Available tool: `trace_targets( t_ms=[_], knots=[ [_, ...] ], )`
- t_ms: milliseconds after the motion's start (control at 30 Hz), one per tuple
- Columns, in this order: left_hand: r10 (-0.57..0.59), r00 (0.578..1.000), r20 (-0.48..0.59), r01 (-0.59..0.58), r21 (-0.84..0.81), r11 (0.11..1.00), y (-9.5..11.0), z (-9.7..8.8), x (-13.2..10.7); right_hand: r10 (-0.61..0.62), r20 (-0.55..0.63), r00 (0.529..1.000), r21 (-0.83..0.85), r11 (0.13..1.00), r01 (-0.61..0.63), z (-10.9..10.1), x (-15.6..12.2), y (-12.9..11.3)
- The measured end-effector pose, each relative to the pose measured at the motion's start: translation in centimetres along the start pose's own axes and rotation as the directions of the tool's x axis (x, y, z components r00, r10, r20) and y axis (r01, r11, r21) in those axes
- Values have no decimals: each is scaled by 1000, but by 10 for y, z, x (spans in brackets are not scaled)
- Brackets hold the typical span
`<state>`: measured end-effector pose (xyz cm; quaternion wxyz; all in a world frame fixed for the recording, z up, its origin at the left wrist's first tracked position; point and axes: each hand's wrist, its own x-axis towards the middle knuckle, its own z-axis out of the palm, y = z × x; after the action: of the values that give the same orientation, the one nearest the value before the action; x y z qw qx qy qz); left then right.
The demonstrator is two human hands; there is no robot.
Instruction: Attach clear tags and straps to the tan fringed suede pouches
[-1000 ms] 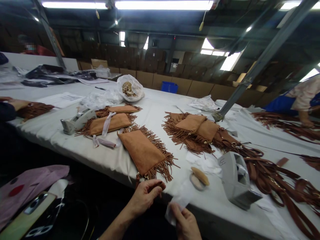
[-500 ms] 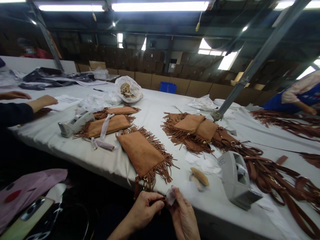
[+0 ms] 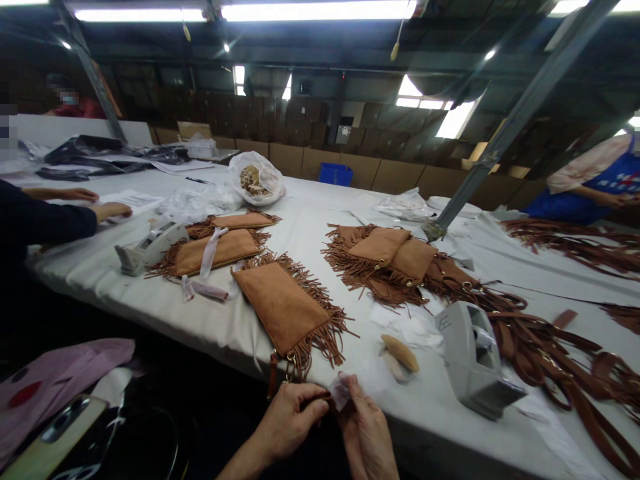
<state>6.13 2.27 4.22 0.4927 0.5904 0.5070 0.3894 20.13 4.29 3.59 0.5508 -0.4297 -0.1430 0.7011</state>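
A tan suede pouch with fringe [image 3: 284, 308] lies at the near edge of the white table [image 3: 310, 233], its brown strap end and metal ring hanging over the edge. My left hand [image 3: 287, 421] is closed, pinching that dark strap end below the table edge. My right hand [image 3: 365, 430] is closed too, pinching a small piece of white tissue paper [image 3: 341, 391] against the strap end. The two hands touch each other.
A grey tape dispenser [image 3: 473, 360] stands right of my hands, brown straps [image 3: 545, 347] behind it. More fringed pouches [image 3: 395, 257] lie mid-table and on the left [image 3: 220, 247] beside a second dispenser [image 3: 147, 245]. A co-worker's hands [image 3: 107, 210] rest at left; another person's sleeve [image 3: 590, 177] shows at right.
My right hand rose from below the table edge with the tissue and met my left hand at the strap end. The co-worker's hands at left shifted onto the table.
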Motion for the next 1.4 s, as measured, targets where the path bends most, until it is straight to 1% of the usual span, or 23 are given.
trace_targets(
  t_ms=[200,300,433,567,767,867,933,1033,1100,1167,1200,1233,1300,1367,1400],
  knots=[
    [3,1000,-5,-3,-8,1000,-5,2,-1,-54,2,999,-95,994,54,-2,0,5],
    [-1,1000,-6,1,-36,999,-7,1,-2,-102,28,994,-189,976,106,-6,1,10],
    [-4,1000,21,6,-72,997,-9,-1,-3,-164,45,985,-337,926,170,-12,3,13],
    [2,999,47,4,-121,993,-14,-3,-5,-151,63,987,-466,870,163,-15,1,12],
    [34,999,37,-30,-102,994,-19,0,-6,-144,128,981,-530,826,191,-12,-5,4],
    [72,997,14,-72,-30,997,-18,-1,-7,-101,166,981,-538,824,176,-10,-6,4],
    [85,996,11,-85,20,996,-16,-2,-7,-96,166,981,-529,831,171,-9,-8,6],
    [88,995,35,-90,63,994,-14,-5,-9,-126,159,979,-523,830,192,-8,-12,10],
    [98,994,56,-102,85,991,-14,-7,-12,-140,187,972,-532,818,220,-7,-16,12],
    [136,988,77,-145,120,982,-14,-9,-16,-166,199,966,-542,803,249,-5,-20,12],
    [168,983,80,-179,156,971,-14,-11,-18,-187,185,965,-545,797,258,-4,-23,12],
    [201,977,74,-212,213,954,-15,-13,-20,-215,162,963,-549,792,269,-3,-26,10],
    [254,966,41,-250,378,891,-15,-20,-24,-295,111,949,-569,764,304,0,-31,6],
    [266,964,-6,-222,537,814,-18,-28,-26,-385,85,919,-615,705,352,2,-36,2],
    [262,965,-26,-199,582,789,-19,-31,-26,-418,98,903,-639,669,379,3,-38,1]
  ],
)
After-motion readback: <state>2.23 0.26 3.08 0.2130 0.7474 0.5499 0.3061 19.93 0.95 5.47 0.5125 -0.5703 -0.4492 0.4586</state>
